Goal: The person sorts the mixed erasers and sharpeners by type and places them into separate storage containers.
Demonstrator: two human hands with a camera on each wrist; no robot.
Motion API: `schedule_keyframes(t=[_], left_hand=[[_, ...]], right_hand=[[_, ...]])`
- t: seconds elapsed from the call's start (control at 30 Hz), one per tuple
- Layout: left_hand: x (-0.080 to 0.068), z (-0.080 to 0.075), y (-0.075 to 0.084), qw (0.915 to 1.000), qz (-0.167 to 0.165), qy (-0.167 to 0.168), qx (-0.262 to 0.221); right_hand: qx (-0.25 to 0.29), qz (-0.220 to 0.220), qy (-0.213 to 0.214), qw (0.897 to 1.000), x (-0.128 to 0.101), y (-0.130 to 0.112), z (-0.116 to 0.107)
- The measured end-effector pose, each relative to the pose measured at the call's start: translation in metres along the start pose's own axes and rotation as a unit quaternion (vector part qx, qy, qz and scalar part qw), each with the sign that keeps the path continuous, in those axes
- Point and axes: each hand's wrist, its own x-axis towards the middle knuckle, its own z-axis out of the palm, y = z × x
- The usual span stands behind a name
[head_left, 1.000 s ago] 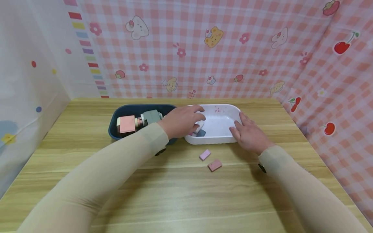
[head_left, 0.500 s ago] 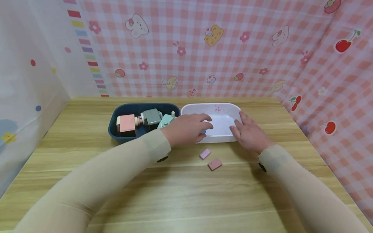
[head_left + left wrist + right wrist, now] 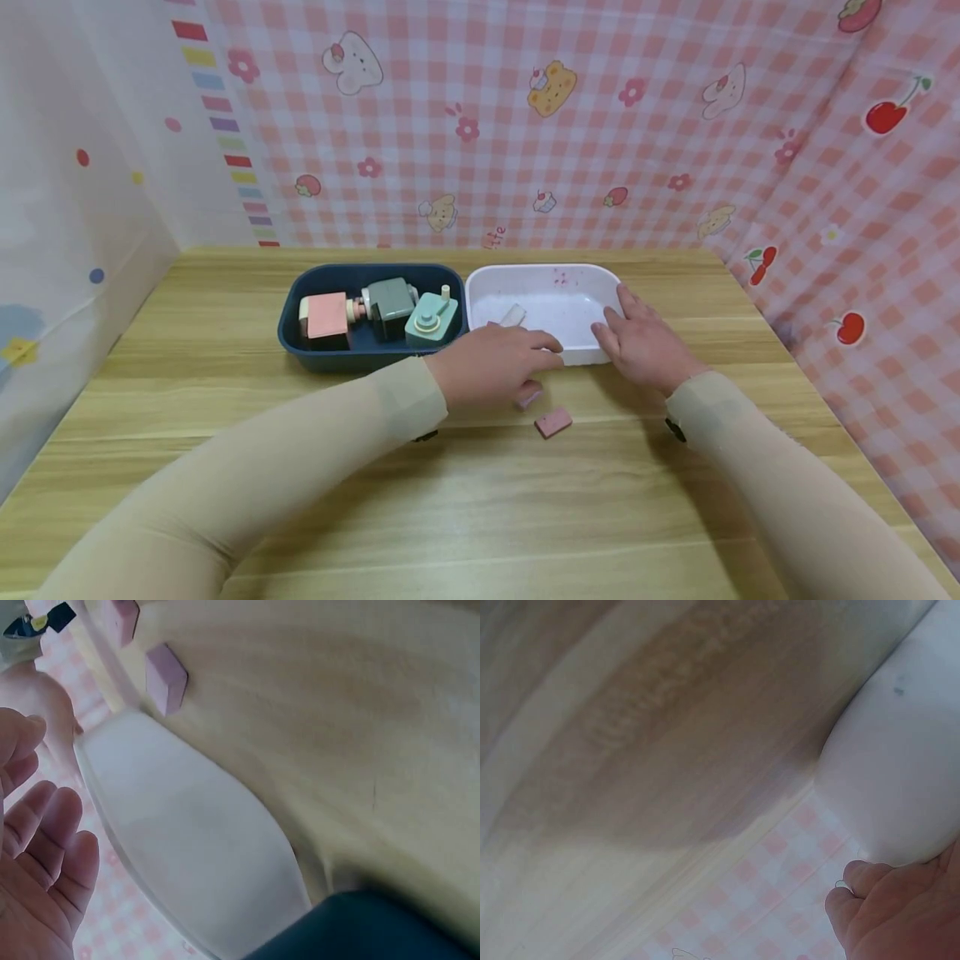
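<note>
My left hand (image 3: 498, 364) hovers over the front edge of a white oblong bin (image 3: 573, 308). Its loosely bent fingers reach toward a lilac block (image 3: 529, 400) on the table, partly hidden beneath them. In the left wrist view nothing sits between thumb and fingers, and the lilac block (image 3: 166, 679) lies apart from the hand. A dusty-pink block (image 3: 553, 423) rests just nearer to me. My right hand (image 3: 651, 346) holds the bin's right end, thumb at the rim; in the right wrist view its fingers (image 3: 866, 881) bend against the outer wall.
Left of the white bin stands a dark blue bin (image 3: 360, 362). It holds a pink boxy toy (image 3: 327, 317), a grey-green one (image 3: 390, 302) and a mint one with a knob (image 3: 431, 321). A whitish block (image 3: 513, 316) lies inside the white bin. Checked cloth hangs behind.
My left hand has come from inside the white bin toward me, out over its front edge to the lilac block. The mint toy has come into view. My right hand has stayed put.
</note>
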Motion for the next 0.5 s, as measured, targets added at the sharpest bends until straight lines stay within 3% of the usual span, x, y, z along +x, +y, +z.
schedule_keyframes(t=[0.5], left_hand=[[-0.005,0.021,0.001,0.9996,0.024,-0.006,0.01]], right_hand=[[0.003,0.001,-0.006,1.0,0.0,0.0,-0.001]])
